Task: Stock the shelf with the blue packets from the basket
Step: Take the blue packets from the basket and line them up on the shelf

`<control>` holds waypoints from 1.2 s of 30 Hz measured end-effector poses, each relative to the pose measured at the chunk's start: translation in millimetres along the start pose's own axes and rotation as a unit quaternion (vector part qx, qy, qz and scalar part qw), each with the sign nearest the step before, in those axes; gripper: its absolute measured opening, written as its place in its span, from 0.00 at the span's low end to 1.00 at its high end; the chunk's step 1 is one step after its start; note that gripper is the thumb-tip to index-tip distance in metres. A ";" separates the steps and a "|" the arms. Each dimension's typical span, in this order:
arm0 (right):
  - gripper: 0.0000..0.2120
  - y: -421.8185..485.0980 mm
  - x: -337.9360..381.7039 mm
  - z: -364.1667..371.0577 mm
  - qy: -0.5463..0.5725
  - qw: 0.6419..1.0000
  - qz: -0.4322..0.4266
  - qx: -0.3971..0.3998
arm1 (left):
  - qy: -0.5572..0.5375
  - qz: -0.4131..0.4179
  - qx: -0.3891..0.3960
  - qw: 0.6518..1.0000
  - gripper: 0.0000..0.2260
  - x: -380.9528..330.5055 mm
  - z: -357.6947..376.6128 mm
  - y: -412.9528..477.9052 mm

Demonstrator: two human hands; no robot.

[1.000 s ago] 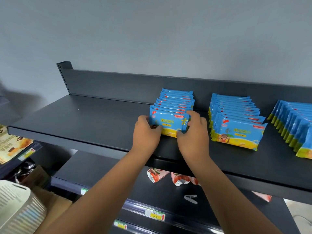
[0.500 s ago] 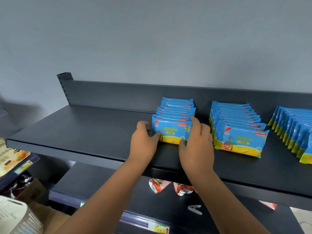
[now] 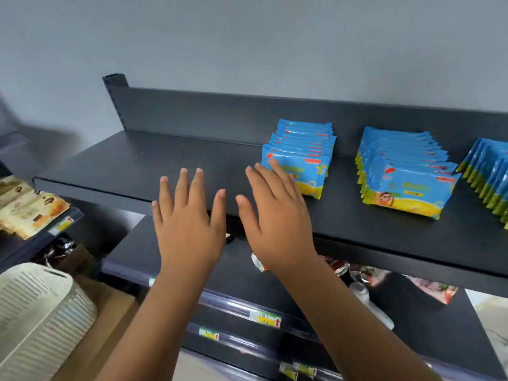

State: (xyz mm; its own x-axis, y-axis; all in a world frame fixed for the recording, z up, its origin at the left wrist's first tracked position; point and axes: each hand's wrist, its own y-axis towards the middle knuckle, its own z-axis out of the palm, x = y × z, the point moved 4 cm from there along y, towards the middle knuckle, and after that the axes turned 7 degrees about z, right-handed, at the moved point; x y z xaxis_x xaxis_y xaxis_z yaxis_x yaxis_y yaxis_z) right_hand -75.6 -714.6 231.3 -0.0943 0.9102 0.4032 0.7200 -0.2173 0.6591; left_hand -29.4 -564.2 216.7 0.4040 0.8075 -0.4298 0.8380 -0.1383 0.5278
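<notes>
Both hands hold nothing: L hand (image 3: 187, 232) is flat w/ fingers spread straight, palm down, in front of the dark grey metal shelf's (image 3: 137, 160) front edge. R hand (image 3: 277, 224) is just beside it, fingers also straight. R fingertips (image 3: 272, 164) overlap the front packet of the nearest row of blue-and-yellow plastic packets (image 3: 305, 149) (maybe touching it, hard to tell from this angle). That row sits on the shelf, packets filed front to back. A second row of the same packets (image 3: 406, 171) sits apart to its right, and a third row (image 3: 492, 171) is cut off at the right edge. The cream slatted plastic basket (image 3: 35, 320) is lower left, well apart from both hands. Yellow price tags (image 3: 265, 318) line the lower shelf rail.
</notes>
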 end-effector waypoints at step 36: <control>0.05 -137.7 365.7 601.2 0.255 0.583 0.482 0.602 | -0.142 -0.645 -0.109 0.743 0.17 620.4 -66.3 -149.5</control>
State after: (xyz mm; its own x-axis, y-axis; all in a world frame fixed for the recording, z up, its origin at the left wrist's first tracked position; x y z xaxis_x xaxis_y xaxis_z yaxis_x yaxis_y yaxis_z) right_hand 204.1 -139.9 -93.6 0.7823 0.2787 0.5570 0.5398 0.1429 -0.8296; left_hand 71.6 -4.5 -80.4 -0.5967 0.0312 -0.8019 0.5289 0.7668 -0.3637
